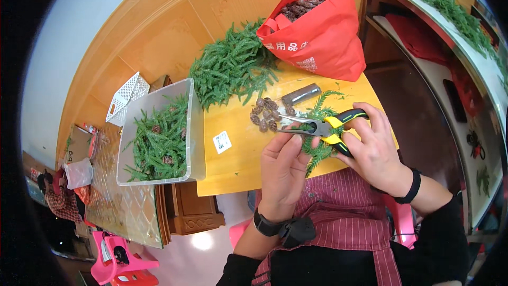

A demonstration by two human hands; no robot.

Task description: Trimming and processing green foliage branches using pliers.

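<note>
The right hand (374, 153) is wrapped round pliers (319, 128) (yellow-and-black handles, grey jaws parted); the left hand (286, 165), fingertips together, meets a feathery green sprig (318, 154); whether pinching, I cannot tell.

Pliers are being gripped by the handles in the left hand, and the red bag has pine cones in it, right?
Not quite: the head view shows the right hand gripping the pliers by the handles. The red bag does have pine cones.
</note>
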